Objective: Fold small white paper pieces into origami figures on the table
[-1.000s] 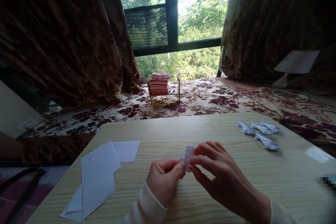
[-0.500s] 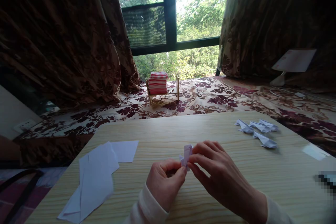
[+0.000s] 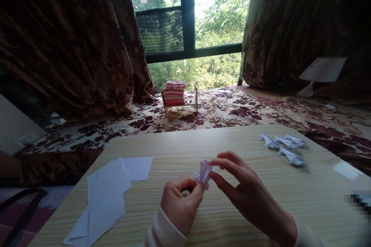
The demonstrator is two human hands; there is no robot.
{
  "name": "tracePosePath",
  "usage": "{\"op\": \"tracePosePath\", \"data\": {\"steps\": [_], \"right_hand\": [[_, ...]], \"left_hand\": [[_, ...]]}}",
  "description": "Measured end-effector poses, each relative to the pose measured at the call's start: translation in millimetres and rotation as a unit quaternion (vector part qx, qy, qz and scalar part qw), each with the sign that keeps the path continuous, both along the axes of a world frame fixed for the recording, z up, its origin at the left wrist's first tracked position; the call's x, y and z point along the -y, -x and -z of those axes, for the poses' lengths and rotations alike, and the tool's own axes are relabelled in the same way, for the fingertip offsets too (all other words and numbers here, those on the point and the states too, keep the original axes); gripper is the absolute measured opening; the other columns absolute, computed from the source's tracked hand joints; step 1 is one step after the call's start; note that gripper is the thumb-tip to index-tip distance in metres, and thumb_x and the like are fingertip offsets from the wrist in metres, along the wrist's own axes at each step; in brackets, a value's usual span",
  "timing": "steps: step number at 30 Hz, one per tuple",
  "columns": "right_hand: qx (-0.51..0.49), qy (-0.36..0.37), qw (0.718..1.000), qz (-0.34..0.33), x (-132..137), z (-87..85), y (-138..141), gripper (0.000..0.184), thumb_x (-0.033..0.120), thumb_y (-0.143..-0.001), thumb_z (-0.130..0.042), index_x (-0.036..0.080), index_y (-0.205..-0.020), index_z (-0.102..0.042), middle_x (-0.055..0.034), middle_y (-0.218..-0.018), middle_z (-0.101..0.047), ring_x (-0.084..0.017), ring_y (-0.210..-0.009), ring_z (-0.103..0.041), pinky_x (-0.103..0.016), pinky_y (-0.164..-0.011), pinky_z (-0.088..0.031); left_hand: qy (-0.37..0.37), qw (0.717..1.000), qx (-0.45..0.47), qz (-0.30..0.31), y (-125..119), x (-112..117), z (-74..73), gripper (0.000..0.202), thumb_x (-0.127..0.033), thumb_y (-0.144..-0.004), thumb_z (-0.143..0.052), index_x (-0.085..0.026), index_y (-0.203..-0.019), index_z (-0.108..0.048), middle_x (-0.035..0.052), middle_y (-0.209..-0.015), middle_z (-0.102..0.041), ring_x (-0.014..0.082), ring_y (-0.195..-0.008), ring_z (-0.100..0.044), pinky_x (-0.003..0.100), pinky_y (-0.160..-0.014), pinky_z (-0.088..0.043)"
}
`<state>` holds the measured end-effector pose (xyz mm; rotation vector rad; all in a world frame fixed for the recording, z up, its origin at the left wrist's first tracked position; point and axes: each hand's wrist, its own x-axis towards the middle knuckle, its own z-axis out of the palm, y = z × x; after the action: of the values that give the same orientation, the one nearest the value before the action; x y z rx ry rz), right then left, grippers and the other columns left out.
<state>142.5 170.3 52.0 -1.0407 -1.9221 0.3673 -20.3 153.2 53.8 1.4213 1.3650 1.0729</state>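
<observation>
A small piece of folded white paper point(image 3: 205, 171) is held up over the middle of the table. My left hand point(image 3: 182, 198) pinches its lower left part between thumb and fingers. At the paper's right edge is my right hand point(image 3: 246, 189), its thumb and fingertips gripping a flap there while the other fingers stay bent above. Several folded white paper pieces point(image 3: 292, 156) lie together at the table's far right. To the left of my hands, flat white paper sheets point(image 3: 107, 200) overlap one another on the table.
The wooden table point(image 3: 174, 142) has its far edge against a flowered cloth surface. On that cloth stand a small rack with folded pink-striped cloths point(image 3: 174, 94) and a white lamp point(image 3: 323, 70). A pale patch point(image 3: 346, 170) and a blurred-out object point(image 3: 361, 200) sit at the right.
My right fingers have spread a little farther apart at the paper's right edge. The folded paper looks wider at the top, and my left hand keeps its pinch.
</observation>
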Motion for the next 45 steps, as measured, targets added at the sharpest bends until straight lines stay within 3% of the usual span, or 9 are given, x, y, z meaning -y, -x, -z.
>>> {"op": "tracePosePath", "data": {"steps": [2, 6, 10, 15, 19, 25, 29, 35, 45], "right_hand": [[-0.037, 0.054, 0.998, 0.007, -0.2, -2.0, 0.2, 0.026, 0.025, -0.079, -0.059, 0.02, -0.105, -0.055, -0.0055, -0.095, -0.055, -0.017, -0.079, -0.054, -0.03, -0.07, -0.047], [-0.06, 0.172, 0.983, -0.038, -0.5, -8.0, 0.7, 0.012, 0.029, -0.08, -0.057, 0.018, -0.082, -0.062, -0.0017, -0.077, -0.058, -0.014, -0.069, -0.053, -0.027, -0.063, -0.044], [-0.133, 0.276, 0.948, -0.083, 0.1, -10.2, 1.9, 0.021, 0.035, -0.08, -0.056, 0.015, -0.077, -0.062, -0.0013, -0.07, -0.06, -0.014, -0.066, -0.054, -0.025, -0.06, -0.044], [-0.221, 0.338, 0.908, -0.109, -0.7, -8.0, 3.1, 0.025, 0.039, -0.077, -0.059, 0.014, -0.073, -0.06, -0.0009, -0.068, -0.06, -0.014, -0.065, -0.054, -0.024, -0.06, -0.043], [-0.206, 0.326, 0.916, -0.106, -2.1, -5.2, 2.2, 0.024, 0.039, -0.077, -0.059, 0.015, -0.073, -0.059, -0.001, -0.068, -0.059, -0.014, -0.065, -0.053, -0.025, -0.059, -0.043], [-0.12, 0.16, 0.979, -0.031, 0.3, -10.5, 2.0, 0.009, 0.027, -0.076, -0.061, 0.019, -0.079, -0.057, 0.0001, -0.074, -0.056, -0.014, -0.068, -0.049, -0.026, -0.064, -0.041], [-0.107, 0.154, 0.98, -0.071, 1.3, -12.2, 1.8, 0.01, 0.022, -0.079, -0.058, 0.019, -0.07, -0.056, 0.0012, -0.07, -0.052, -0.013, -0.066, -0.048, -0.026, -0.063, -0.04], [-0.135, 0.155, 0.977, -0.06, 2.8, -9.6, -3.3, 0.019, 0.022, -0.077, -0.061, 0.021, -0.095, -0.054, 0.0011, -0.078, -0.055, -0.014, -0.074, -0.05, -0.026, -0.069, -0.041], [-0.11, 0.186, 0.967, -0.138, 3.5, -16.7, 0.4, 0.007, 0.017, -0.079, -0.057, 0.017, -0.073, -0.056, -0.0014, -0.079, -0.051, -0.013, -0.071, -0.05, -0.025, -0.064, -0.04]], "left_hand": [[0.02, 0.999, 0.031, -0.012, -0.6, -0.3, 2.2, 0.02, -0.029, -0.065, -0.06, -0.014, -0.055, -0.066, 0.0005, -0.051, -0.054, 0.0133, -0.055, -0.044, 0.024, -0.055, -0.033], [0.064, 0.992, 0.107, -0.016, -2.9, 0.1, 0.5, 0.02, -0.031, -0.06, -0.063, -0.013, -0.054, -0.067, -0.0023, -0.044, -0.046, 0.0098, -0.049, -0.035, 0.024, -0.051, -0.025], [0.07, 0.988, 0.136, -0.011, -5.9, 2.3, -6.1, 0.019, -0.029, -0.058, -0.066, -0.012, -0.053, -0.068, -0.0027, -0.044, -0.045, 0.009, -0.05, -0.034, 0.024, -0.051, -0.024], [0.065, 0.987, 0.15, -0.001, -9.2, 3.6, -8.2, 0.02, -0.03, -0.059, -0.067, -0.012, -0.051, -0.066, -0.0024, -0.046, -0.048, 0.0091, -0.051, -0.036, 0.023, -0.052, -0.026], [0.055, 0.989, 0.14, -0.004, -7.9, 3.0, -6.1, 0.023, -0.031, -0.062, -0.066, -0.013, -0.048, -0.063, -0.0029, -0.045, -0.047, 0.0088, -0.051, -0.035, 0.023, -0.052, -0.027], [0.011, 0.998, 0.047, 0.036, -2.2, 2.0, -2.3, 0.022, -0.031, -0.069, -0.062, -0.013, -0.059, -0.068, 0.0028, -0.056, -0.06, 0.0148, -0.059, -0.048, 0.025, -0.059, -0.036], [-0.04, 0.998, -0.02, 0.053, -2.4, 2.8, -1.5, 0.024, -0.03, -0.074, -0.058, -0.013, -0.059, -0.066, 0.0068, -0.064, -0.063, 0.0189, -0.066, -0.054, 0.028, -0.064, -0.04], [-0.057, 0.996, -0.042, 0.052, -2.2, 3.8, -1.9, 0.022, -0.029, -0.075, -0.058, -0.014, -0.062, -0.066, 0.0047, -0.062, -0.06, 0.0174, -0.064, -0.054, 0.026, -0.063, -0.041], [-0.097, 0.991, -0.069, 0.054, -1.3, 5.9, -1.6, 0.022, -0.027, -0.077, -0.057, -0.015, -0.059, -0.062, 0.0005, -0.058, -0.052, 0.0135, -0.06, -0.049, 0.024, -0.06, -0.04]]}}
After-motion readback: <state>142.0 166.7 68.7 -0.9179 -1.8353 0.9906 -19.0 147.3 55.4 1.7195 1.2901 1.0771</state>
